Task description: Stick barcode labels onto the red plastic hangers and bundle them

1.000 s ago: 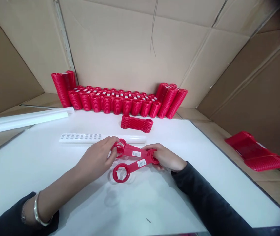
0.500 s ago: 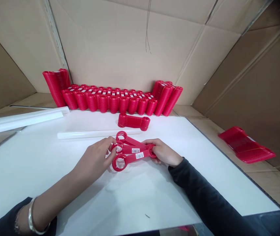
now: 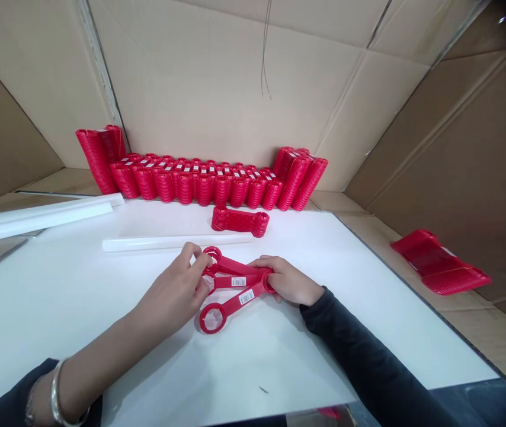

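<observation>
I see the right hand (image 3: 291,280) clasping fanned red plastic ring-ended strips (image 3: 231,305) at three o'clock, the left hand (image 3: 177,289) pinching some at nine; slackening could scatter them.

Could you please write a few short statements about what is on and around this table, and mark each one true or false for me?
1. The right hand holds the red pieces at one end. True.
2. The red pieces form one neatly aligned stack. False: they fan apart toward the left hand.
3. White labels show on two of them. True.
4. A bracelet is on the right arm. False: the bracelet is on the left arm.
</observation>
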Available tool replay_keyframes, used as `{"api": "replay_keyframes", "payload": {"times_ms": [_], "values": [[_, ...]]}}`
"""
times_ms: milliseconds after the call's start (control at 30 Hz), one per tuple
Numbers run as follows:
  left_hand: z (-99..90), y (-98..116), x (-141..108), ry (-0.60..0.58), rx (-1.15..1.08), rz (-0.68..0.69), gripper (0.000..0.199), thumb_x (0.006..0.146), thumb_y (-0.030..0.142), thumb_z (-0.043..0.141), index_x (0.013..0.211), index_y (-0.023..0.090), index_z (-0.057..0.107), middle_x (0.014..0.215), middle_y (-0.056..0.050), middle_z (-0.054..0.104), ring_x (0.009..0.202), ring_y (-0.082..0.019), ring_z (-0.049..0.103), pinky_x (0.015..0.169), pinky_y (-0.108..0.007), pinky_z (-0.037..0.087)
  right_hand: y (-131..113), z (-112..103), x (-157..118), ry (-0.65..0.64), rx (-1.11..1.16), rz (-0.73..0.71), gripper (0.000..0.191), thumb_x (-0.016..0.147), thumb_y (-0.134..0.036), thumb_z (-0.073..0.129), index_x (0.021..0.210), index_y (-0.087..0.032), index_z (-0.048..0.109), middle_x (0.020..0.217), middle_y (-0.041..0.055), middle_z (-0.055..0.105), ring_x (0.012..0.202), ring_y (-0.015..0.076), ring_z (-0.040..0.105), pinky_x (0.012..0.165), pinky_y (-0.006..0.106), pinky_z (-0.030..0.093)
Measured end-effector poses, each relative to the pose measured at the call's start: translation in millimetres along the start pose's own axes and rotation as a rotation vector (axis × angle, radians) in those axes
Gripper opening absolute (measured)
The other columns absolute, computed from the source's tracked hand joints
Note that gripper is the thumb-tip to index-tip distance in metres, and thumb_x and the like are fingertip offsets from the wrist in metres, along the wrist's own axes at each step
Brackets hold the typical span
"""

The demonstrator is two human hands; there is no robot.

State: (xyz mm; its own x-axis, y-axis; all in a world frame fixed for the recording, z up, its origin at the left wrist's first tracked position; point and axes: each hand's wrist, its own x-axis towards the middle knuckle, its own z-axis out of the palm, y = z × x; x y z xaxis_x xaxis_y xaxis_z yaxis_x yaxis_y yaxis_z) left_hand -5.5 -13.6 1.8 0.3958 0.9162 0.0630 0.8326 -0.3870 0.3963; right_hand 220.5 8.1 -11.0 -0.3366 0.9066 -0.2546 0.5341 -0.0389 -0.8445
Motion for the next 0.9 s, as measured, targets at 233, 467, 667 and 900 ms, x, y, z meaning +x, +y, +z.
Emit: {"api": "replay_keyframes", "payload": {"times_ms": [233,467,667,900], "values": [[-1.0,11,-1,-0.208,-0.055,0.088,0.033,0.087,0.042,0.035,0.083,0.018,0.057,0.083,-0.005,0.058,0.078,-0.021,0.053,0.067,-0.035,0.042,1,-2,0,0.116,-0.362,-0.129,0.059,0.062,0.002,0.037,0.112,-0.015,0.064,0.099,0.0090,0.060,0.081,0.0164,0.059,0.070,0.026,0.048],[8.8,20,-7,-0.226,0.115,0.171,0.020,0.086,0.033,0.042,0.085,0.017,0.054,0.085,-0.006,0.056,0.079,-0.021,0.052,0.066,-0.033,0.041,3,-1,2,0.203,-0.498,-0.178,0.054,0.064,0.002,0.041,0.111,-0.015,0.063,0.098,0.0087,0.061,0.093,0.0205,0.057,0.084,0.031,0.044],[12.4,18,-4,-0.183,0.222,0.170,0.020,0.090,0.020,0.034,0.085,0.016,0.053,0.084,-0.006,0.058,0.078,-0.021,0.053,0.066,-0.034,0.043,4,1,-5,0.209,-0.559,-0.168,0.055,0.068,-0.003,0.048,0.121,-0.015,0.054,0.105,0.0094,0.055,0.091,0.0199,0.058,0.083,0.032,0.046],[12.0,16,-3,-0.192,0.200,0.196,0.023,0.091,0.014,0.033,0.089,0.016,0.056,0.095,-0.006,0.058,0.089,-0.023,0.051,0.074,-0.037,0.045,15,7,-29,0.258,-0.483,-0.290,0.048,0.073,-0.010,0.053,0.119,-0.021,0.052,0.110,0.0071,0.051,0.086,0.0171,0.059,0.080,0.032,0.050]]}}
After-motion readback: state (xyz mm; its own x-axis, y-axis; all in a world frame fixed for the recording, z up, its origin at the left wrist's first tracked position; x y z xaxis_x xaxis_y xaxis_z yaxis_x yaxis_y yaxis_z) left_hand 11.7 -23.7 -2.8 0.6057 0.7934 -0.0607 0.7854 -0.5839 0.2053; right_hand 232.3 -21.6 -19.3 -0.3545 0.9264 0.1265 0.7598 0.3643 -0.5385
